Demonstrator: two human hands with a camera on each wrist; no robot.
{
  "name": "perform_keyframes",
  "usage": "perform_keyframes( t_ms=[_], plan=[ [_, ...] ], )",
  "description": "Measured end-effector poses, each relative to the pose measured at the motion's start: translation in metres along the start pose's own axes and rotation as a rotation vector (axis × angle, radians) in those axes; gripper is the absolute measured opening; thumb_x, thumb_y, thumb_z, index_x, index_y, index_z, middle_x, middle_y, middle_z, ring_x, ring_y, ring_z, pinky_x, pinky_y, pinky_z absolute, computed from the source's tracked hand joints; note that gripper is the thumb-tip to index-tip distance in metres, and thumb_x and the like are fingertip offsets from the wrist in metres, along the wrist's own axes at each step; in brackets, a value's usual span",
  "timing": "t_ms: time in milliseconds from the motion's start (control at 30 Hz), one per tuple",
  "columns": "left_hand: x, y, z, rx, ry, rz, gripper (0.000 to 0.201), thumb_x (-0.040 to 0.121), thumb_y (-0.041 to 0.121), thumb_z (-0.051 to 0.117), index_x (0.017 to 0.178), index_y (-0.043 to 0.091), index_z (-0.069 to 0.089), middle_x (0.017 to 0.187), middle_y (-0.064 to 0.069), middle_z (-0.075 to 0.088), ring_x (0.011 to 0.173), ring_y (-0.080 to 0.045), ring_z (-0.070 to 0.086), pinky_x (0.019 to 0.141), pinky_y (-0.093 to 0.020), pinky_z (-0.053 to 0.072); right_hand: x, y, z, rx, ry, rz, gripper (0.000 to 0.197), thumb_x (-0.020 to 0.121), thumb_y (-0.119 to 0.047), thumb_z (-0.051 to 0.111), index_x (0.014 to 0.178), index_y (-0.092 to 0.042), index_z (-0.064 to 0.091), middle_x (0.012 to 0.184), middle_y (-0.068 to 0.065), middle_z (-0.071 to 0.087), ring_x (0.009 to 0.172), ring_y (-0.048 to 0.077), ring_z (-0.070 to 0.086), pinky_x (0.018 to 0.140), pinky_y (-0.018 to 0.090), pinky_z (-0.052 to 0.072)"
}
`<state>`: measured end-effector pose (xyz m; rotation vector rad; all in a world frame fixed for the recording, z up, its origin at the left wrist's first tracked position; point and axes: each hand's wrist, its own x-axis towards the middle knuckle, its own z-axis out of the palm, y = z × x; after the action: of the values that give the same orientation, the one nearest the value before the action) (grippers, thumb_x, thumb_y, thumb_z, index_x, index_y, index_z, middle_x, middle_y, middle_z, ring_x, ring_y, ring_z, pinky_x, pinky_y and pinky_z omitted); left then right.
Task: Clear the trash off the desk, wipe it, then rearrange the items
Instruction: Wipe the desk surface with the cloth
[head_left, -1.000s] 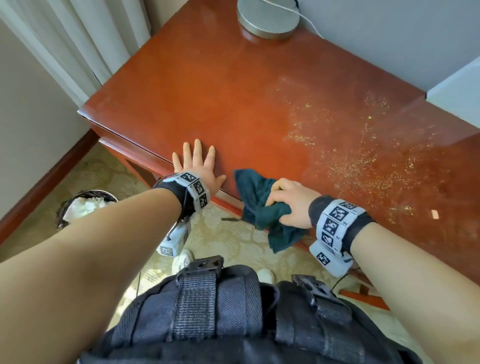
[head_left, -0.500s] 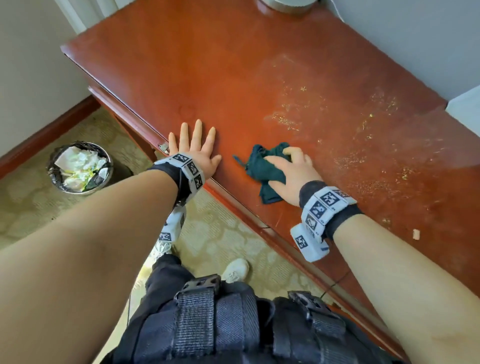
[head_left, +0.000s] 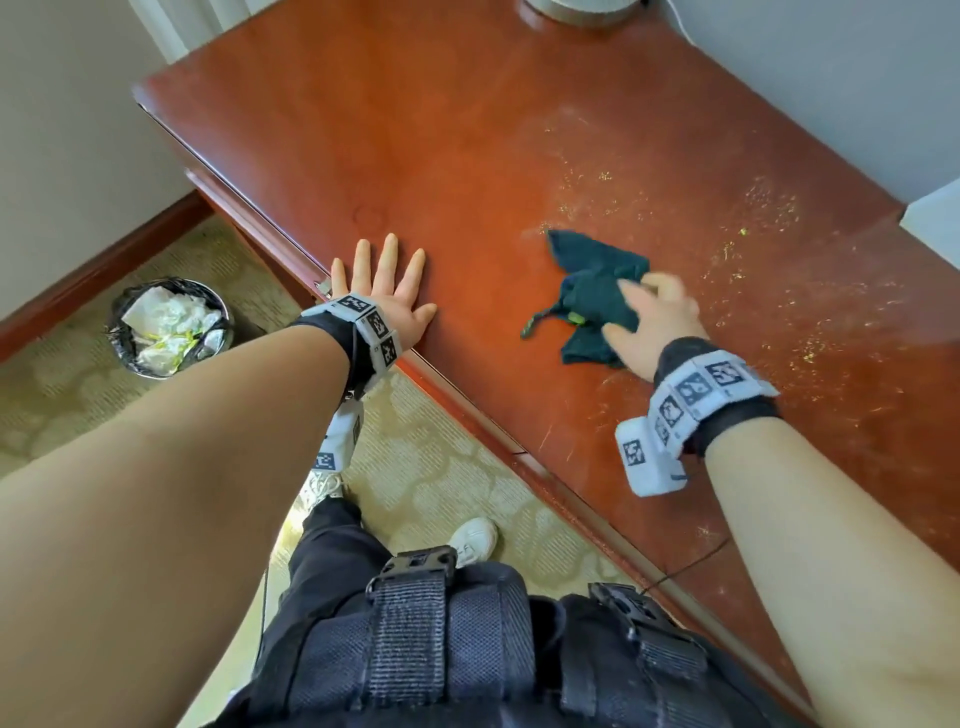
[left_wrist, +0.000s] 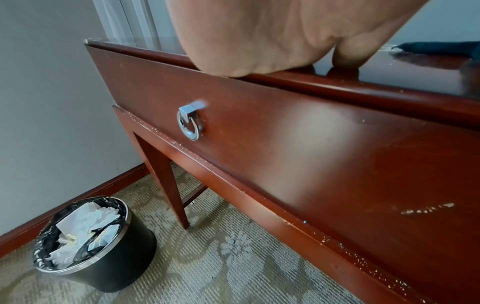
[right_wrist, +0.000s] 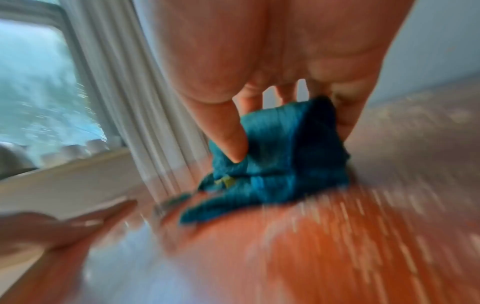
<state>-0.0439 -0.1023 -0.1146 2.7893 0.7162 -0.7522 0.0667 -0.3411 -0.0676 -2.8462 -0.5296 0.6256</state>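
The right hand (head_left: 655, 325) presses a crumpled dark-teal cloth (head_left: 592, 296) onto the glossy reddish wood counter (head_left: 415, 130), grip curled over its folds, thumb against them. Pale crumbs (head_left: 769, 208) speckle the surface beyond the cloth. Left of the cloth, the left hand (head_left: 387, 296) lies flat, fingers spread, at the counter's front edge.

And the right hand (head_left: 655, 322) has swept the dark green cloth (head_left: 592, 291) up from the near edge, where it hung over a second ago, onto the red-brown surface (head_left: 467, 130), further in and to the right, touching the near fringe of the yellow crumbs (head_left: 748, 208). The cloth now lies flatter, one corner fanned out ahead. The right wrist view is streaked with motion blur.
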Motion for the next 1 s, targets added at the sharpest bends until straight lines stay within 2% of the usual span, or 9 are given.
perform_keyframes(
  t_ms=[67, 167, 300, 367, 467, 567, 633, 800, 1000],
  plan=[
    [0.000, 0.000, -0.001, 0.002, -0.011, -0.001, 0.062, 0.097, 0.053, 0.017, 0.147, 0.032, -0.013, 0.155, 0.002, -0.022, 0.143, -0.027, -0.019, 0.116, -0.048, -0.009, -0.005, -0.003, 0.020, -0.050, -0.053, 0.001, 0.055, 0.091, -0.030, 0.053, 0.142, -0.026, 0.033, 0.152, 0.002, 0.015, 0.137, 0.031, 0.015, 0.111, 0.038, 0.025],
    [0.001, 0.000, -0.001, 0.003, -0.006, -0.004, 0.063, 0.097, 0.053, 0.018, 0.148, 0.032, -0.011, 0.155, 0.002, -0.021, 0.144, -0.028, -0.018, 0.116, -0.049, -0.008, -0.025, -0.021, 0.039, -0.040, -0.099, -0.290, 0.048, 0.086, -0.024, 0.056, 0.133, -0.028, 0.045, 0.146, 0.000, 0.025, 0.133, 0.025, 0.020, 0.106, 0.035, 0.030],
    [0.000, 0.001, -0.004, 0.010, -0.023, -0.016, 0.063, 0.096, 0.054, 0.017, 0.148, 0.032, -0.012, 0.156, 0.001, -0.021, 0.144, -0.028, -0.017, 0.116, -0.049, -0.007, -0.044, -0.033, 0.038, -0.114, -0.461, -0.590, 0.040, 0.080, -0.018, 0.060, 0.118, -0.030, 0.058, 0.127, -0.005, 0.040, 0.118, 0.016, 0.038, 0.089, 0.024, 0.033],
    [0.000, 0.001, -0.005, 0.011, -0.029, -0.016, 0.062, 0.096, 0.054, 0.017, 0.147, 0.033, -0.012, 0.155, 0.002, -0.021, 0.144, -0.027, -0.018, 0.116, -0.049, -0.007, -0.040, -0.029, 0.021, -0.053, -0.554, -0.523, 0.043, 0.078, -0.019, 0.062, 0.118, -0.033, 0.054, 0.121, -0.009, 0.047, 0.107, 0.014, 0.050, 0.085, 0.026, 0.039],
    [0.000, 0.001, -0.005, -0.007, -0.031, -0.013, 0.062, 0.097, 0.054, 0.018, 0.147, 0.033, -0.012, 0.155, 0.002, -0.022, 0.143, -0.027, -0.018, 0.116, -0.048, -0.008, -0.025, -0.013, -0.013, 0.218, -0.399, -0.264, 0.048, 0.082, -0.024, 0.064, 0.123, -0.031, 0.040, 0.118, -0.002, 0.055, 0.093, 0.019, 0.059, 0.083, 0.031, 0.047],
    [0.000, 0.001, -0.005, -0.012, -0.027, -0.018, 0.062, 0.096, 0.054, 0.018, 0.147, 0.034, -0.012, 0.155, 0.002, -0.021, 0.144, -0.027, -0.017, 0.116, -0.048, -0.007, -0.004, 0.006, -0.035, 0.241, 0.006, -0.082, 0.045, 0.091, -0.032, 0.054, 0.131, -0.021, 0.037, 0.136, 0.005, 0.042, 0.109, 0.027, 0.055, 0.096, 0.039, 0.042],
    [-0.001, 0.002, -0.006, -0.011, -0.020, -0.022, 0.062, 0.096, 0.054, 0.018, 0.147, 0.034, -0.012, 0.155, 0.002, -0.021, 0.144, -0.027, -0.016, 0.117, -0.048, -0.006, 0.002, 0.009, -0.036, 0.157, 0.113, -0.007, 0.052, 0.094, -0.040, 0.046, 0.141, -0.022, 0.031, 0.150, 0.009, 0.023, 0.129, 0.033, 0.039, 0.108, 0.043, 0.031],
    [-0.001, 0.003, -0.004, -0.016, -0.011, -0.035, 0.063, 0.096, 0.055, 0.019, 0.147, 0.035, -0.010, 0.156, 0.003, -0.019, 0.144, -0.026, -0.015, 0.117, -0.048, -0.005, -0.002, -0.017, 0.014, -0.117, -0.229, -0.075, 0.081, 0.086, -0.062, 0.047, 0.148, -0.039, 0.000, 0.158, -0.005, -0.010, 0.143, 0.033, -0.016, 0.114, 0.053, 0.014],
    [0.011, 0.002, -0.026, -0.075, 0.055, 0.011, 0.071, 0.088, 0.053, 0.049, 0.146, 0.030, 0.016, 0.156, -0.005, 0.001, 0.145, -0.027, -0.009, 0.118, -0.048, -0.004, 0.021, -0.018, 0.012, -0.240, -0.084, 0.062, 0.070, 0.090, -0.057, 0.043, 0.147, -0.040, 0.006, 0.157, -0.001, -0.011, 0.143, 0.033, 0.001, 0.109, 0.051, 0.023]
  ],
)
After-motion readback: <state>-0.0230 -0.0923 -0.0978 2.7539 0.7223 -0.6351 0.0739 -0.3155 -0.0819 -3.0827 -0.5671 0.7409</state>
